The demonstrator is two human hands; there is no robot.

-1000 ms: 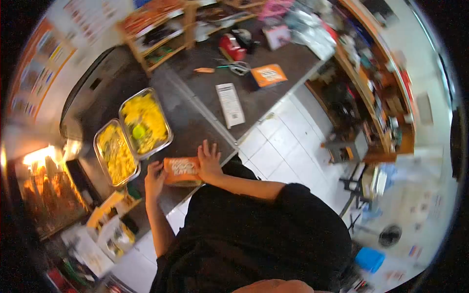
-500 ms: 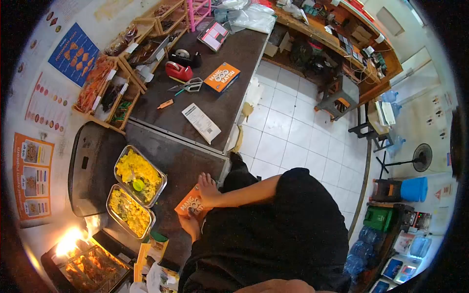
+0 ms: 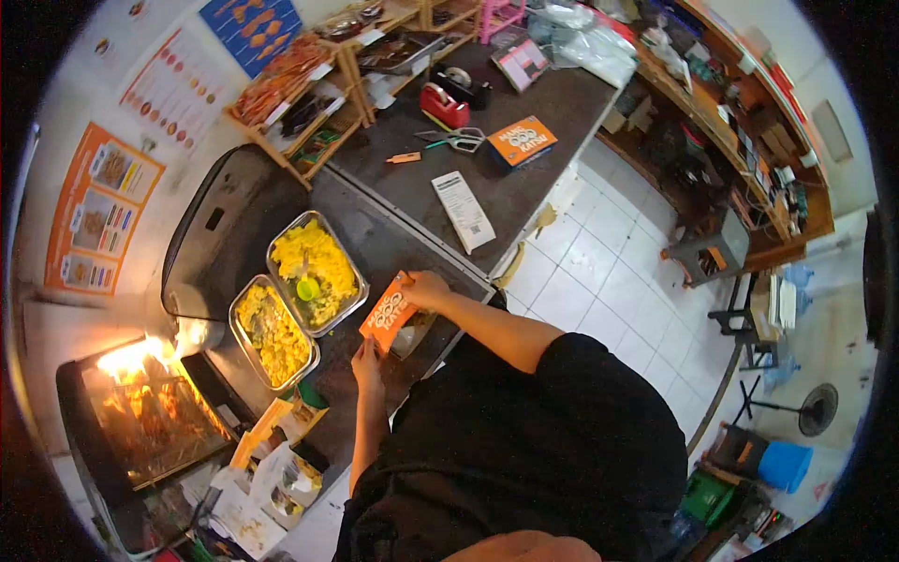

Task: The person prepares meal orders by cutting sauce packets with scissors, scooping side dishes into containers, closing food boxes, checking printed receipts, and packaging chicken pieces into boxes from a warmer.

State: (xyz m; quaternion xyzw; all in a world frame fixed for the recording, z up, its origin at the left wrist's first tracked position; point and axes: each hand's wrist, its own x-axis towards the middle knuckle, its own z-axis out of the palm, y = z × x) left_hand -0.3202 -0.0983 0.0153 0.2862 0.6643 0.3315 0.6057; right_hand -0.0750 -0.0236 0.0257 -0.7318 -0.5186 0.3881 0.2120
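Note:
An orange takeaway box [image 3: 388, 312] with "MANG KATSU" print has its lid tilted up, and part of its inside shows behind it; I cannot make out the contents. My right hand [image 3: 426, 290] grips the lid's upper right edge. At the lower left corner, my left hand [image 3: 368, 363] pinches the lid between its fingers. Close by on the left, two metal trays hold yellow food: the upper tray [image 3: 357, 298] has a green scoop [image 3: 307, 288] in it, and the lower tray [image 3: 314, 361] stands against it.
A lit, glowing display warmer [image 3: 154, 421] stands at the left. Beyond lie a paper receipt [image 3: 463, 212], scissors [image 3: 459, 140], a red tape dispenser [image 3: 444, 106] and another orange box [image 3: 522, 142]. Torn packaging and a plastic bag [image 3: 286, 478] sit near my left arm.
Both hands lay on the flat, closed box before; now its lid is lifted and tilted between them. My head view has turned, shifting the scene to the right.

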